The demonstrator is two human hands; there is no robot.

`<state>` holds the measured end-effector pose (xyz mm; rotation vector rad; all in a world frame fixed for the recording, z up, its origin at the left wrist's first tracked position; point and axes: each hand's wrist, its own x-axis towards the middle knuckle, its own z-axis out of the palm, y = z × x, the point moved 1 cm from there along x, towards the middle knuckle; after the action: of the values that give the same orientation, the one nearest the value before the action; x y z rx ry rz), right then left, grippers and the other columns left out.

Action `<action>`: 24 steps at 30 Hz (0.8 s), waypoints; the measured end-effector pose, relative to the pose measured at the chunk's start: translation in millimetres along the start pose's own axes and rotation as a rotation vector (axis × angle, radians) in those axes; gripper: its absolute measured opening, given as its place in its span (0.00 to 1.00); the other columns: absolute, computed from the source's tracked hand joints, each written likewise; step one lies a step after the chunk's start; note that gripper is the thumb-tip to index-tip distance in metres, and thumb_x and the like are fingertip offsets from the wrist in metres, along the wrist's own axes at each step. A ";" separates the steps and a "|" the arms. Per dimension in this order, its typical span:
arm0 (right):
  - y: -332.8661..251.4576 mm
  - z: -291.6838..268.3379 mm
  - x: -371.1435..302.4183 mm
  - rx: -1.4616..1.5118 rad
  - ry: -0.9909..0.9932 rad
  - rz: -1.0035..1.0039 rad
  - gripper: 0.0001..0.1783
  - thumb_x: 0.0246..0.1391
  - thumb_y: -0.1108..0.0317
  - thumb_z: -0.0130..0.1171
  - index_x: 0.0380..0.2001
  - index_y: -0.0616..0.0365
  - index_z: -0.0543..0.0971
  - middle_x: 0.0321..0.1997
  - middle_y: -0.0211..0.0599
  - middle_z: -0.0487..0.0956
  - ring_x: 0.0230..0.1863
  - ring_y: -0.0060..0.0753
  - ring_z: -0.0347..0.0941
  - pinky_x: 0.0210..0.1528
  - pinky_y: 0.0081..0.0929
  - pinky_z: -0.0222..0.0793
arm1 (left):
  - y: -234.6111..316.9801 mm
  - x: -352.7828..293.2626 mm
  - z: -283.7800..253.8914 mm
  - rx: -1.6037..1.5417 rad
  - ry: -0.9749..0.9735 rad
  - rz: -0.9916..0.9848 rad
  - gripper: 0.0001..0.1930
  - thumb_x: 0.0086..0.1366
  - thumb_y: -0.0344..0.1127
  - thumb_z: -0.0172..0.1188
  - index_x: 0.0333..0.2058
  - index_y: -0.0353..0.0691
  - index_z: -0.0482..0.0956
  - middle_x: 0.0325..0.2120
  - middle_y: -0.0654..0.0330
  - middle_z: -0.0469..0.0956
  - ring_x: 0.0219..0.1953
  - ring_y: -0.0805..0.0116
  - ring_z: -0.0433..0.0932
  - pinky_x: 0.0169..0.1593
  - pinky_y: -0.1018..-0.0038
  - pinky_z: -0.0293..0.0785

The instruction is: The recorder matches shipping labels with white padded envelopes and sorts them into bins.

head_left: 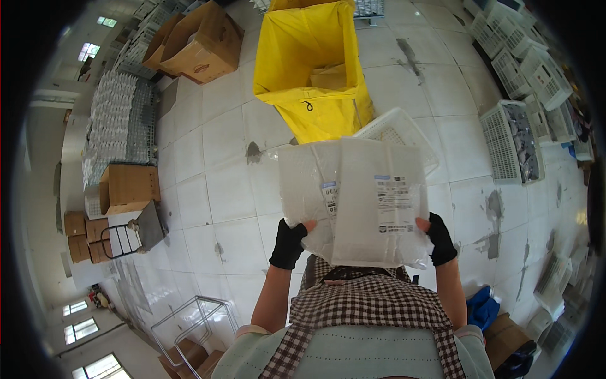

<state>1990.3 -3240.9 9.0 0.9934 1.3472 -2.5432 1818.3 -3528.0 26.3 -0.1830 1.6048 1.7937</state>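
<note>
Two flat, whitish plastic mailing bags lie overlapped before me, held out at waist height. My left hand (291, 241), in a black fingerless glove, grips the left bag (303, 183) by its lower left edge, thumb on top. At the lower right edge of the right bag (363, 208), my right hand (439, 239) in a matching glove pinches with its thumb on top. Each bag bears a printed shipping label; the right bag partly covers the left one's label (330, 197). My fingers underneath are hidden.
Just beyond the bags stands a tall yellow fabric bin (309, 101) with something tan inside. A white plastic basket (401, 129) sits beside it. Cardboard boxes (202, 47) and a flat trolley (145, 230) are at left; crates (502, 142) line the right.
</note>
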 end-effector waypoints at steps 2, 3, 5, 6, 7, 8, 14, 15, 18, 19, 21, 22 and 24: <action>0.0 -23.0 -0.3 -0.011 0.095 -0.026 0.23 0.45 0.60 0.57 0.41 0.68 0.73 0.35 0.37 0.77 0.32 0.27 0.73 0.36 0.22 0.68 | 1.1 -1.9 -6.4 -0.013 0.023 0.019 0.24 0.47 0.26 0.60 0.46 0.31 0.68 0.38 0.52 0.75 0.38 0.62 0.76 0.41 0.68 0.74; -1.0 -32.2 -0.8 -0.019 0.128 -0.044 0.24 0.45 0.60 0.57 0.41 0.69 0.72 0.35 0.38 0.77 0.33 0.28 0.73 0.36 0.23 0.68 | 1.9 -1.8 -9.4 -0.025 0.024 0.035 0.25 0.46 0.26 0.60 0.46 0.31 0.68 0.39 0.52 0.74 0.39 0.60 0.75 0.42 0.67 0.74; -4.0 -47.4 -0.4 -0.029 0.169 -0.065 0.25 0.46 0.60 0.56 0.43 0.69 0.71 0.37 0.39 0.77 0.34 0.30 0.73 0.37 0.24 0.68 | 6.5 -1.6 -13.8 -0.028 0.044 0.058 0.24 0.47 0.27 0.60 0.45 0.31 0.69 0.37 0.53 0.75 0.38 0.63 0.75 0.41 0.69 0.73; -8.8 -49.2 -0.7 -0.041 0.194 -0.080 0.26 0.46 0.60 0.56 0.44 0.70 0.70 0.38 0.41 0.76 0.35 0.30 0.73 0.38 0.24 0.68 | 10.4 0.6 -15.1 -0.026 0.039 0.076 0.22 0.47 0.28 0.59 0.45 0.31 0.70 0.36 0.55 0.75 0.36 0.66 0.75 0.40 0.71 0.73; -11.8 -52.7 1.7 -0.071 0.205 -0.086 0.26 0.46 0.60 0.55 0.44 0.70 0.70 0.38 0.42 0.76 0.35 0.31 0.73 0.38 0.25 0.68 | 14.6 3.8 -17.1 -0.032 0.045 0.077 0.22 0.47 0.28 0.59 0.45 0.31 0.70 0.36 0.55 0.75 0.36 0.66 0.75 0.40 0.71 0.73; -14.7 -54.3 4.9 -0.101 0.216 -0.092 0.26 0.46 0.60 0.55 0.45 0.71 0.69 0.39 0.42 0.76 0.36 0.31 0.73 0.39 0.25 0.68 | 19.2 7.9 -19.7 -0.059 0.037 0.071 0.23 0.47 0.28 0.59 0.45 0.31 0.69 0.37 0.55 0.75 0.37 0.66 0.75 0.41 0.71 0.72; -35.1 -31.6 28.6 -0.193 0.261 -0.092 0.26 0.47 0.60 0.54 0.44 0.71 0.70 0.38 0.42 0.76 0.36 0.31 0.73 0.39 0.25 0.67 | 42.0 35.2 -41.5 -0.114 0.018 0.051 0.26 0.46 0.27 0.60 0.47 0.31 0.68 0.39 0.54 0.74 0.40 0.64 0.74 0.43 0.70 0.71; -39.0 -24.2 33.5 -0.199 0.262 -0.092 0.26 0.47 0.60 0.54 0.44 0.71 0.70 0.38 0.42 0.76 0.36 0.31 0.73 0.39 0.25 0.67 | 44.9 39.7 -46.3 -0.126 0.019 0.046 0.27 0.46 0.27 0.60 0.47 0.31 0.67 0.39 0.54 0.74 0.40 0.64 0.74 0.44 0.70 0.71; -53.6 -0.3 48.4 -0.285 0.269 -0.106 0.25 0.47 0.60 0.54 0.43 0.71 0.71 0.37 0.42 0.76 0.35 0.31 0.72 0.38 0.25 0.67 | 55.1 54.3 -60.2 -0.180 -0.006 0.046 0.28 0.45 0.27 0.60 0.48 0.31 0.67 0.40 0.54 0.73 0.41 0.63 0.73 0.44 0.70 0.71; -58.7 6.9 54.9 -0.296 0.271 -0.106 0.24 0.46 0.60 0.54 0.42 0.71 0.71 0.36 0.42 0.76 0.34 0.30 0.72 0.38 0.24 0.67 | 58.9 59.2 -64.8 -0.184 -0.005 0.046 0.28 0.45 0.27 0.60 0.48 0.31 0.67 0.40 0.54 0.73 0.41 0.63 0.73 0.44 0.70 0.71; -68.1 17.1 68.6 -0.310 0.274 -0.105 0.24 0.46 0.60 0.54 0.41 0.71 0.72 0.35 0.41 0.76 0.33 0.30 0.72 0.38 0.24 0.67 | 65.5 68.9 -73.8 -0.213 -0.015 0.053 0.28 0.44 0.26 0.60 0.48 0.31 0.66 0.41 0.53 0.73 0.42 0.62 0.73 0.45 0.69 0.71; -72.7 20.8 75.8 -0.339 0.276 -0.122 0.24 0.46 0.60 0.54 0.41 0.71 0.72 0.35 0.41 0.76 0.33 0.30 0.72 0.37 0.24 0.67 | 68.8 72.8 -78.0 -0.216 -0.015 0.053 0.28 0.44 0.26 0.60 0.48 0.31 0.66 0.41 0.53 0.73 0.42 0.62 0.73 0.45 0.69 0.71; -84.7 29.5 90.3 -0.371 0.280 -0.137 0.24 0.46 0.60 0.54 0.40 0.71 0.72 0.34 0.41 0.76 0.33 0.30 0.72 0.37 0.24 0.67 | 75.3 80.0 -84.0 -0.201 -0.014 0.053 0.31 0.44 0.24 0.58 0.50 0.32 0.63 0.42 0.50 0.72 0.43 0.56 0.73 0.44 0.64 0.73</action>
<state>1873.6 -3193.6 27.5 1.2433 1.9338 -2.1731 1686.7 -3570.3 25.9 -0.2219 1.4307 1.9923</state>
